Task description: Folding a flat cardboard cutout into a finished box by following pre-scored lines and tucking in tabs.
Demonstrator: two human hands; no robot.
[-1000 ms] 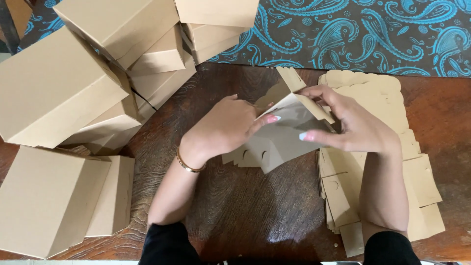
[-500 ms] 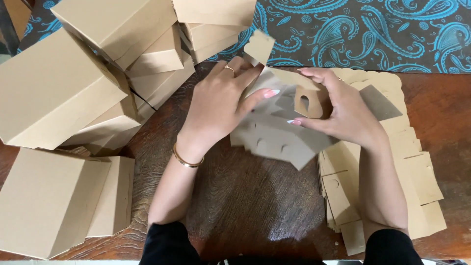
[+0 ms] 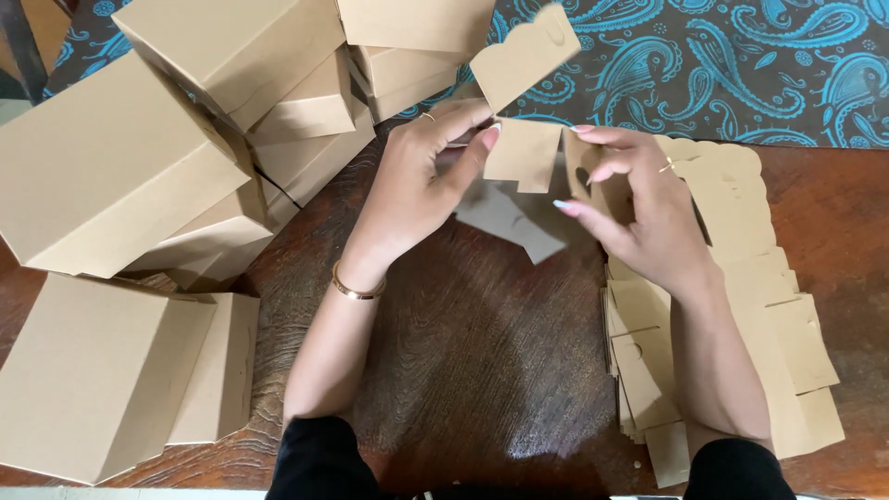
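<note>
Brown die-cut cardboard box blank (image 3: 523,153), held above the dark wooden table (image 3: 463,370) between our left hand (image 3: 421,181) and right hand (image 3: 639,208), seems mid-fold; next, we judge, its scalloped flap needs tucking.

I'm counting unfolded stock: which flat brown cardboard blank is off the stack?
The brown cardboard box blank gripped by left hand and right hand; the others lie stacked.

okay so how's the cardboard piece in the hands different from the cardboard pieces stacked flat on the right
The cardboard piece in the hands is lifted off the table and partly folded, its scalloped flap standing up; the flat stack lies unfolded on the wooden table. The held piece is a single blank, pinched by the left hand and right hand; the stack holds many and goes untouched. Both are the same plain brown card with cut-out tabs.
</note>
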